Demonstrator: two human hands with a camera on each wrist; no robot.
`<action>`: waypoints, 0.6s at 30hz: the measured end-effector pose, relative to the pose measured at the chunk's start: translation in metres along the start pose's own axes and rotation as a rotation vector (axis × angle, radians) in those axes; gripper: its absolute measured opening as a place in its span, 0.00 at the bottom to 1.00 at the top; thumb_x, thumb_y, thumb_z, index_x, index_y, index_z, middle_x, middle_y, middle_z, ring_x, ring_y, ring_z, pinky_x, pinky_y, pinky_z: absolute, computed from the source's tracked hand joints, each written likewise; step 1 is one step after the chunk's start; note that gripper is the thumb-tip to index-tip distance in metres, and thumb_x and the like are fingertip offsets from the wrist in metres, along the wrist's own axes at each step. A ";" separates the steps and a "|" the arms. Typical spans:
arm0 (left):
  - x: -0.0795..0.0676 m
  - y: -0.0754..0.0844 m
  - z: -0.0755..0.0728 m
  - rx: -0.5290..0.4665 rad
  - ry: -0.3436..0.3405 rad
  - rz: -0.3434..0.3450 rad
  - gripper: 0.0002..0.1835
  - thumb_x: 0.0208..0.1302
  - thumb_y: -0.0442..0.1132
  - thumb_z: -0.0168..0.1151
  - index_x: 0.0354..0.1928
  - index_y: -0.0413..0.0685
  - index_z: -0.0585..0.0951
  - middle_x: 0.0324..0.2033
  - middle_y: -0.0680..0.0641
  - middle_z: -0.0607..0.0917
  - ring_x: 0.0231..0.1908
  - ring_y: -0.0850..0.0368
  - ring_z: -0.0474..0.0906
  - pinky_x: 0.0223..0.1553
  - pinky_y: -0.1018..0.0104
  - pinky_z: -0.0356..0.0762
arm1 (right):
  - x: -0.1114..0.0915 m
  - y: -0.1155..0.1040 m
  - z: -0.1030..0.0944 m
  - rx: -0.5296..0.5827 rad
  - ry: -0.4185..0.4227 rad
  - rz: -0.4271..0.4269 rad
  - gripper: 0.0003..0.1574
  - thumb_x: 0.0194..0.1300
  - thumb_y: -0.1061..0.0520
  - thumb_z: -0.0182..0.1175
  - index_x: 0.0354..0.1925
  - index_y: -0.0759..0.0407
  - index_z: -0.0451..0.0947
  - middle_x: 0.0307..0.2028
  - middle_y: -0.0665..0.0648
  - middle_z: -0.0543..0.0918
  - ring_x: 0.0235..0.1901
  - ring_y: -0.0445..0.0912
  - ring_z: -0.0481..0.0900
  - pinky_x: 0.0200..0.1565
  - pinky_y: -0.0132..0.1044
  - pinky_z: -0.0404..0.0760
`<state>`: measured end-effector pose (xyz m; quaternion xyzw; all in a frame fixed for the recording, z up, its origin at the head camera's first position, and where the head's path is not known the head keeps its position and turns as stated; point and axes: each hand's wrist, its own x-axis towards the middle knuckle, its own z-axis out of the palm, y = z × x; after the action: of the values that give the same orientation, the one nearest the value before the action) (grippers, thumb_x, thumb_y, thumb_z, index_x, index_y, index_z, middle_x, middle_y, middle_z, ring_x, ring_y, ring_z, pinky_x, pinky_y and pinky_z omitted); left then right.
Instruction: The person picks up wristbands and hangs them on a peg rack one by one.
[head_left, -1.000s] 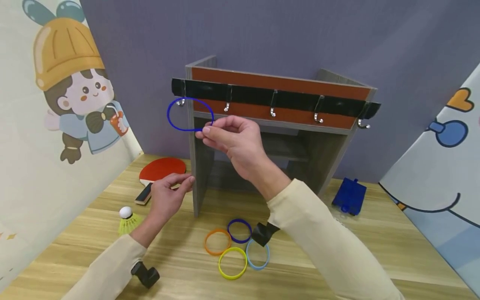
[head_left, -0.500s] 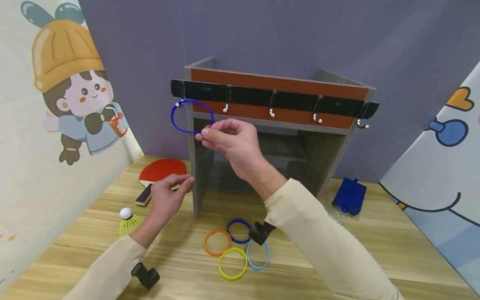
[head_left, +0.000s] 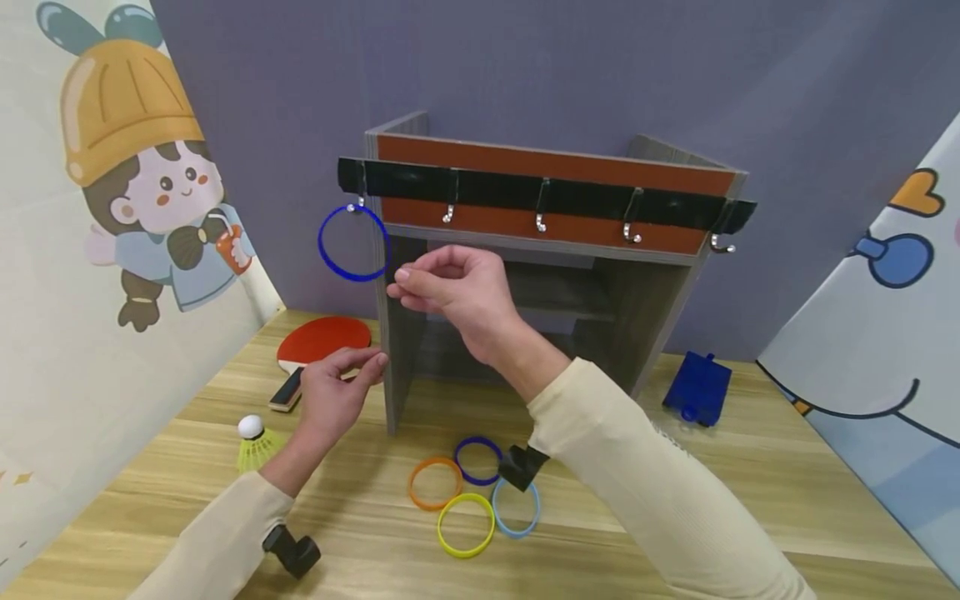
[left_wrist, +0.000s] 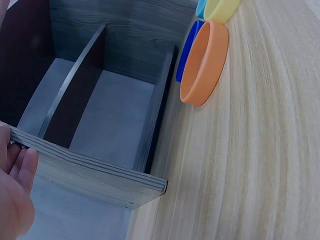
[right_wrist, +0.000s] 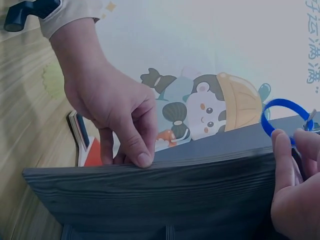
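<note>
A blue silicone wristband [head_left: 356,277] hangs from the leftmost silver hook [head_left: 357,205] on the black hook rail [head_left: 495,183]. My right hand [head_left: 471,304] is just right of the band in the head view, its fingers loosely bent and nothing between them. In the right wrist view, a gap shows between thumb and finger below the band. My left hand [head_left: 337,396] holds the front edge of the grey cabinet's left side panel [right_wrist: 150,195], thumb on one side and fingers behind. Orange [head_left: 411,492], dark blue [head_left: 480,482], yellow [head_left: 465,556] and light blue [head_left: 517,534] wristbands lie on the table.
The small grey cabinet [head_left: 645,317] stands against the purple-grey wall [head_left: 525,67], with more hooks along the rail. A red table tennis bat [head_left: 326,336] and a yellow shuttlecock [head_left: 255,450] lie left. A blue plastic object [head_left: 699,387] lies right.
My right hand has let go of the blue wristband and drawn slightly down from it. The band has swung left and down and now hangs on the hook. My left hand stays put.
</note>
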<state>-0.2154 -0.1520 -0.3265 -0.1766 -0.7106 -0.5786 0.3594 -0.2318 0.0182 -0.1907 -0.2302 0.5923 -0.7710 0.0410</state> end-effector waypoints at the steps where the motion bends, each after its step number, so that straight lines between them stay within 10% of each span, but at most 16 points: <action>1: 0.000 0.000 0.000 -0.002 0.001 -0.005 0.05 0.53 0.20 0.65 0.34 0.24 0.82 0.29 0.32 0.83 0.25 0.62 0.83 0.30 0.71 0.81 | -0.001 0.000 -0.001 -0.010 -0.001 0.006 0.07 0.57 0.68 0.66 0.33 0.70 0.77 0.35 0.67 0.83 0.34 0.55 0.85 0.40 0.45 0.83; 18: 0.000 0.000 0.002 -0.019 0.015 -0.016 0.06 0.52 0.19 0.66 0.34 0.23 0.81 0.28 0.31 0.83 0.25 0.59 0.83 0.30 0.71 0.82 | -0.052 0.021 -0.057 -0.286 -0.099 0.099 0.08 0.58 0.66 0.66 0.34 0.71 0.76 0.32 0.69 0.81 0.31 0.57 0.84 0.38 0.51 0.83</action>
<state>-0.2160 -0.1505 -0.3271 -0.1701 -0.7037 -0.5894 0.3585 -0.2128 0.0808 -0.2368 -0.2419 0.7041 -0.6634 0.0748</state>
